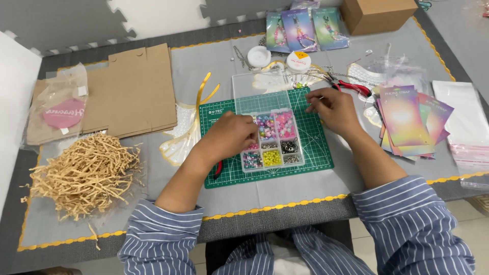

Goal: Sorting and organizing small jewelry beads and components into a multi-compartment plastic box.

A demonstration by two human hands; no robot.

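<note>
A clear compartment box of coloured beads (273,141) lies with its lid open on a green cutting mat (316,147). My left hand (230,133) rests at the box's left side, fingertips curled into the upper-left bead compartments; whether it pinches a bead is hidden. My right hand (332,108) hovers over the mat's upper right corner, fingers pinched together, seemingly on something very thin that I cannot make out. Red-handled pliers (351,87) lie just beyond the right hand.
Shredded paper filling (84,173) and flat cardboard (131,91) lie on the left. Pastel cards (407,119) and clear bags (466,122) sit right. Packaged bead straps (303,28), a brown box (378,14), two round white spools (277,57) and yellow ribbon (204,97) lie farther back.
</note>
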